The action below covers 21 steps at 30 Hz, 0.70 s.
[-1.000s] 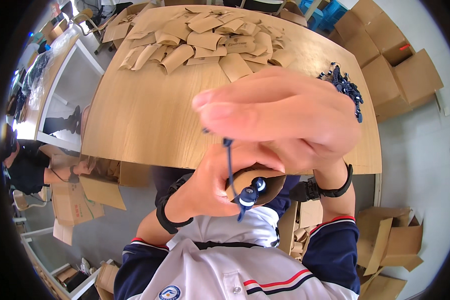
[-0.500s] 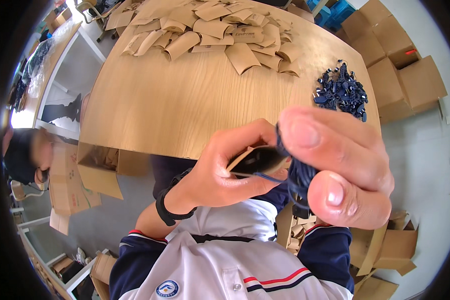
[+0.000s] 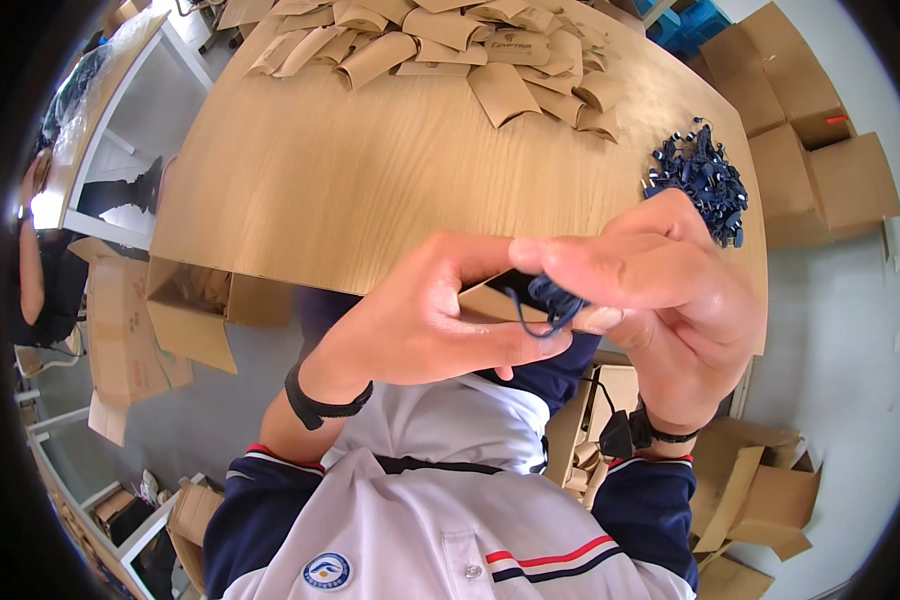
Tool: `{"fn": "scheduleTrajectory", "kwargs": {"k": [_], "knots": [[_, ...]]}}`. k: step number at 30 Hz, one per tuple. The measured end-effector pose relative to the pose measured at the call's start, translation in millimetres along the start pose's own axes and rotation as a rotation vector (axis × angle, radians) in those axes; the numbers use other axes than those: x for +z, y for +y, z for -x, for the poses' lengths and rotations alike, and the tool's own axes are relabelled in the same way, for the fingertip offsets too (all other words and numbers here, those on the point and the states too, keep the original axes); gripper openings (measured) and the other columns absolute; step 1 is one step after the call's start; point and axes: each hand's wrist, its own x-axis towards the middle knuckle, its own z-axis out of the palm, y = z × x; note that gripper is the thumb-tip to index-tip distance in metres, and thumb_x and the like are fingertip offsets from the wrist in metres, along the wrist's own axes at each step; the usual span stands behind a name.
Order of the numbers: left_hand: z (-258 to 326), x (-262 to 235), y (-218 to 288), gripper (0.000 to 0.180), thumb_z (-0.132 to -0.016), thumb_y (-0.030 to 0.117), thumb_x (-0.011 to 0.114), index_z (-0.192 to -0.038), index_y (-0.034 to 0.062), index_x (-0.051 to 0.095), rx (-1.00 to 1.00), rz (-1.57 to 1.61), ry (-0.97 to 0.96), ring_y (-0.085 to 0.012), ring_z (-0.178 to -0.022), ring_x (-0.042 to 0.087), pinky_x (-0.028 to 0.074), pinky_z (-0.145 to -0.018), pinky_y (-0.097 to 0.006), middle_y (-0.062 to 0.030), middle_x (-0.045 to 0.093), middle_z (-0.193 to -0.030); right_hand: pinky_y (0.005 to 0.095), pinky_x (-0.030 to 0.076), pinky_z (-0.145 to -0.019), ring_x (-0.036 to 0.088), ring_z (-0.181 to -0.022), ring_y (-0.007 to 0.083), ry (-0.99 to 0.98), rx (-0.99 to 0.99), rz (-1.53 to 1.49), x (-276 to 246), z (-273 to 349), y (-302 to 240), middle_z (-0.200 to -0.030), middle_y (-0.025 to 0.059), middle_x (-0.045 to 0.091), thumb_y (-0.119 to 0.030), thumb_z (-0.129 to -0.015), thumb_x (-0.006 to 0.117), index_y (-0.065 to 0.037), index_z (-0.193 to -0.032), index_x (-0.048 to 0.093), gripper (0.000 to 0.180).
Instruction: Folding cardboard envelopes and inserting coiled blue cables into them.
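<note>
- Table point(image 3: 370, 180): wooden, its far edge running off the top of view; the near edge lies just beyond the person's body, and a broad stretch of wood spans from the packet pile to that edge.
- Stacked boxes point(image 3: 780, 180): brown cardboard, beyond the table's right edge, crowding that side.
- Carton point(image 3: 770, 495): flaps open, on the near right of the table, with pale floor running between it and the wall.
- Open box point(image 3: 190, 330): at the table's near left corner, one flap hanging outward; grey floor spreads nearer the person.
- Packet pile point(image 3: 510, 92): flat and curved brown paper packets, overlapping across the far part of the table.
- Earphone heap point(image 3: 705, 185): dark blue, tangled, close to the table's right edge.
- Left hand point(image 3: 410, 315): at the table's near edge as seen, curled around a paper packet, keeping its mouth parted.
- Right hand point(image 3: 680, 290): before the table's near right corner, pinching a cord bundle between thumb and fingers.
- Paper packet point(image 3: 485, 306): held at the table's near edge, open end upward.
- Cord bundle point(image 3: 552, 296): dark blue, at the packet's mouth before the table's near edge; how deep it sits cannot be told.
</note>
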Motion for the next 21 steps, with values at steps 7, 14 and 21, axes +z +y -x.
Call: {"fn": "scheduleTrajectory", "kwargs": {"k": [7, 14, 21], "knots": [[3.0, -5.5, -20.1, 0.031, -0.087, 0.024, 0.073, -0.106, 0.0006, 0.066, -0.008, 0.122, 0.021, -0.0114, -0.062, 0.065, 0.050, -0.053, -0.022, -0.0063, 0.068, -0.087, 0.0401, 0.041, -0.093, 0.059, -0.111, 0.0224, -0.026, -0.153, 0.480, 30.2, 8.6, 16.6, -0.107, 0.0155, 0.070, -0.017, -0.092, 0.060, -0.005, -0.105, 0.072, 0.022], [-5.8, -17.5, -43.8, 0.026, -0.086, 0.023, 0.074, -0.099, 0.0019, 0.067, -0.099, -0.090, -0.030, -0.0150, -0.062, 0.065, 0.047, -0.051, -0.026, -0.0093, 0.066, -0.073, 0.0487, 0.036, -0.105, 0.066, -0.077, 0.0185, 0.073, -0.040, 0.448, 41.7, 16.8, 13.9, -0.087, 0.0052, 0.071, 0.001, -0.070, 0.075, -0.006, -0.093, 0.073, 0.024], [-10.5, -26.2, -56.9, 0.029, -0.073, -0.002, 0.069, -0.102, 0.0015, 0.066, 0.186, -0.456, -0.110, -0.0250, -0.067, 0.064, 0.049, -0.062, -0.030, -0.0117, 0.066, -0.076, 0.0552, 0.043, -0.105, 0.062, -0.057, 0.0182, 0.016, 0.167, 0.332, 55.7, 20.1, 6.8, -0.067, 0.0059, 0.067, 0.009, -0.069, 0.074, -0.004, -0.085, 0.070, 0.021]]}}
